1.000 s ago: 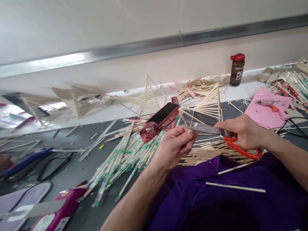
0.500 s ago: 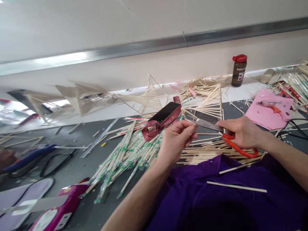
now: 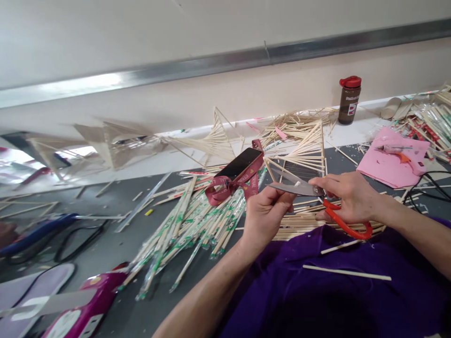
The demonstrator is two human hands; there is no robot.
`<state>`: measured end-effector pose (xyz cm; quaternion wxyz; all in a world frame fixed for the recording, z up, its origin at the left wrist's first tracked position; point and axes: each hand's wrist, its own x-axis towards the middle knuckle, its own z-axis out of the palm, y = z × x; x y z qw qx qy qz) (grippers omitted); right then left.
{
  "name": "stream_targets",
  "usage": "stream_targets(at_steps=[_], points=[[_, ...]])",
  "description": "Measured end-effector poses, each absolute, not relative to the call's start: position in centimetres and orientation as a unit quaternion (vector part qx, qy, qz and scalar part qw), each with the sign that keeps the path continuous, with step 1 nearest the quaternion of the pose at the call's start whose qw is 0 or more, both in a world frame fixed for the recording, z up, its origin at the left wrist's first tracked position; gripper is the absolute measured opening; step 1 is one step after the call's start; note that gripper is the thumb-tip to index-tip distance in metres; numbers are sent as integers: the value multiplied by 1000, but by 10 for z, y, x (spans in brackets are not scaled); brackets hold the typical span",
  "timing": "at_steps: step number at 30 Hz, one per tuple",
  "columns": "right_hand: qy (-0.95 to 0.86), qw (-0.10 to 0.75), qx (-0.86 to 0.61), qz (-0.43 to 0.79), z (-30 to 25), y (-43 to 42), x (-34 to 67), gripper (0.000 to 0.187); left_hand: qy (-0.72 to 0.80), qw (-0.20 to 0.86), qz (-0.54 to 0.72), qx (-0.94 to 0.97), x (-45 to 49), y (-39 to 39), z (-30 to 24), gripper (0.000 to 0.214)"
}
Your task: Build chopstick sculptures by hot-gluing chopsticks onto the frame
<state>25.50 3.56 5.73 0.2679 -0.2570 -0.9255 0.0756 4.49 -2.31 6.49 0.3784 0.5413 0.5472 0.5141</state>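
Observation:
My right hand (image 3: 348,195) grips a pair of scissors (image 3: 299,188) with orange handles. The metal blades are apart and point left, with a small pale piece between them. Close against the blade tips, my left hand (image 3: 269,213) is closed in a pinch; what its fingers hold is hidden. Beneath the hands lies a row of bare wooden chopsticks (image 3: 299,220). Two loose sticks rest on the purple cloth (image 3: 352,300) over my lap. Just behind the scissors stands a twisted frame of sticks (image 3: 306,155).
Plastic-wrapped chopsticks (image 3: 190,225) spread left of my hands, with a phone (image 3: 239,164) and red lanyard above them. A bottle (image 3: 349,101) stands by the wall. At right, a glue gun (image 3: 400,152) lies on pink paper (image 3: 373,164). Someone's hand (image 3: 9,234) is at far left.
My left hand has moved right and up against the blade tips. The scissors have shifted slightly left, and their blades are now spread wider around a small pale piece.

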Motion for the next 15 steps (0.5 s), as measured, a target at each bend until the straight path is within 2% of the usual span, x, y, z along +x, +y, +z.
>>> stream_targets(at_steps=[6,15], points=[[-926,287,-227,89,61,36,258,59,482,552,517,442,43,-21,68,41],[-938,271,-170,131,70,42,266,49,381,720,436,382,40,-21,77,42]])
